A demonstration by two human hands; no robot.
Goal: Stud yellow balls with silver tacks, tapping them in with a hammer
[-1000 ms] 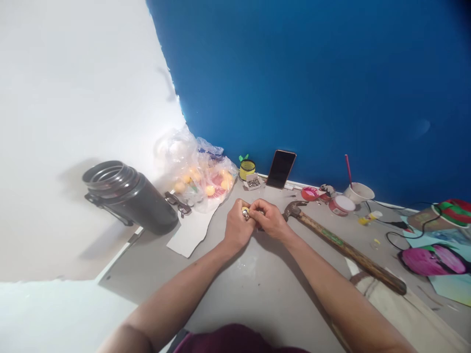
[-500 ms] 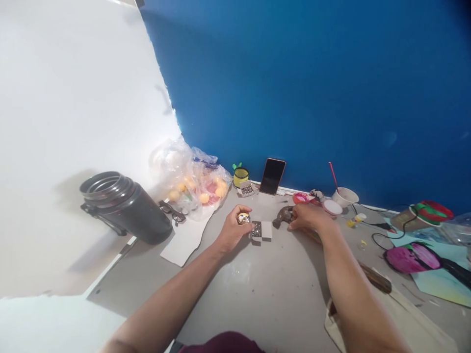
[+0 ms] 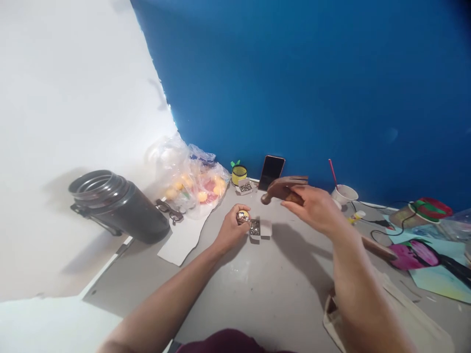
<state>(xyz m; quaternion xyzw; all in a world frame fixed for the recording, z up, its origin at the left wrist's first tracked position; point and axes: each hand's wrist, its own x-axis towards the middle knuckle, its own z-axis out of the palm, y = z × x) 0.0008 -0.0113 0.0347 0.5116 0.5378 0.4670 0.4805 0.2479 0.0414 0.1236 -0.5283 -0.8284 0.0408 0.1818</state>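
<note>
My left hand [image 3: 231, 226] is curled around a small yellow ball [image 3: 242, 217] studded with shiny metal, just above the table. Beside its fingertips stands an open small white box [image 3: 265, 228] full of shiny metal tacks [image 3: 255, 227]. My right hand [image 3: 317, 208] grips a claw hammer [image 3: 278, 188] close to its head, raised off the table. The hammer's face points left towards the ball, apart from it. Its wooden handle [image 3: 379, 248] runs back behind my right forearm, which hides part of it.
At the left stands a dark wide-mouthed flask [image 3: 128, 206], near glasses [image 3: 170, 211] and a plastic bag [image 3: 198, 184] of yellow balls. A phone [image 3: 271, 172], a second tack box [image 3: 244, 187] and a yellow container [image 3: 239, 175] line the wall. A paper cup [image 3: 345, 194] stands right.
My right hand has lifted the hammer up off the table, its head now higher and tilted. My left hand keeps the ball in nearly the same place.
</note>
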